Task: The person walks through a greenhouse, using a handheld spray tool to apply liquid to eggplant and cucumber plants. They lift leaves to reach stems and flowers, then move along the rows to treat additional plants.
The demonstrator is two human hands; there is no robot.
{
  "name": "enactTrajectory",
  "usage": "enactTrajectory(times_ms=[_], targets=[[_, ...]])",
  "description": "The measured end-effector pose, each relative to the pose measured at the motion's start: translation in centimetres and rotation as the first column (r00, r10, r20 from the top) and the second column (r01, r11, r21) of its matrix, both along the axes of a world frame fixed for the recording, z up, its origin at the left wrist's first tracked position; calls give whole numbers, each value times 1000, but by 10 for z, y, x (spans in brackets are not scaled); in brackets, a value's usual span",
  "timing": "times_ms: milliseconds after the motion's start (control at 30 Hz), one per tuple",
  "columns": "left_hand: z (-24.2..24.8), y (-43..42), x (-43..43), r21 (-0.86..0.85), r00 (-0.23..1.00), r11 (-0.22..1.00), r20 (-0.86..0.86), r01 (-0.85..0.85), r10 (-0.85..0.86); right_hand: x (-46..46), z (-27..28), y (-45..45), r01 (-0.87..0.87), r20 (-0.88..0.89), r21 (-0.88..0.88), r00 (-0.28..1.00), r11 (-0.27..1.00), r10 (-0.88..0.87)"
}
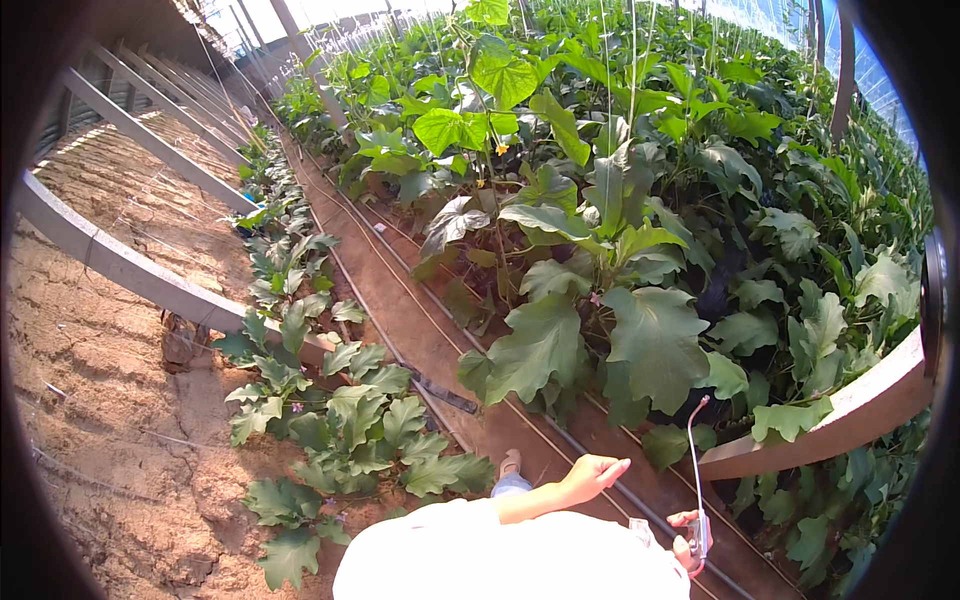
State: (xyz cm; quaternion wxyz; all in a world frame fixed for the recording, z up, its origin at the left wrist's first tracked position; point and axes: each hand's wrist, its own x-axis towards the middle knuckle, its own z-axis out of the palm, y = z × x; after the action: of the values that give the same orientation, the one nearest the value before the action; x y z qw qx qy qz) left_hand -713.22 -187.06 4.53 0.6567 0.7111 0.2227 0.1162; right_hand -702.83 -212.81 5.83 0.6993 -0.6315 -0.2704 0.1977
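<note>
My left hand [597, 475] is held in front of my white top, fingers curled and thumb side outward; whether something small is pinched in it cannot be told. At the lower right, my right hand [688, 534] grips a small handheld sprayer [703, 529] with a thin curved wand [694, 442] rising from it to a pinkish tip. The wand tip stands near the broad lobed leaves of an eggplant plant [652, 345]. Beyond it climbs a cucumber vine [499, 150] with yellow flowers, beside white hanging strings.
Hoses [559, 431] run along the dirt path [352, 240]. Low eggplant plants [360, 420] line the earthen wall at left. Concrete beams [142, 270] slant from that wall, and another curved beam [825, 416] crosses at the right. A dark strip [450, 397] lies across the path's edge.
</note>
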Motion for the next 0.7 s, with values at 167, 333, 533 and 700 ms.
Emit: enactTrajectory(times_ms=[167, 333, 533, 700], targets=[[-1, 49, -21, -57, 999, 998, 49, 20, -17, -3, 78, 141, -280, -30, -128, 960, 951, 279], [-13, 144, -54, -18, 917, 993, 387, 116, -100, -20, 63, 297, -479, 165, -127, 853, 868, 495], [-36, 302, -121, -322, 885, 918, 461, 230, -60, -77, 42, 504, -650, 290, -181, 682, 738, 672], [-22, 410, -187, -483, 913, 852, 408, 200, 17, -121, 43, 646, -841, 235, -208, 453, 500, 860]])
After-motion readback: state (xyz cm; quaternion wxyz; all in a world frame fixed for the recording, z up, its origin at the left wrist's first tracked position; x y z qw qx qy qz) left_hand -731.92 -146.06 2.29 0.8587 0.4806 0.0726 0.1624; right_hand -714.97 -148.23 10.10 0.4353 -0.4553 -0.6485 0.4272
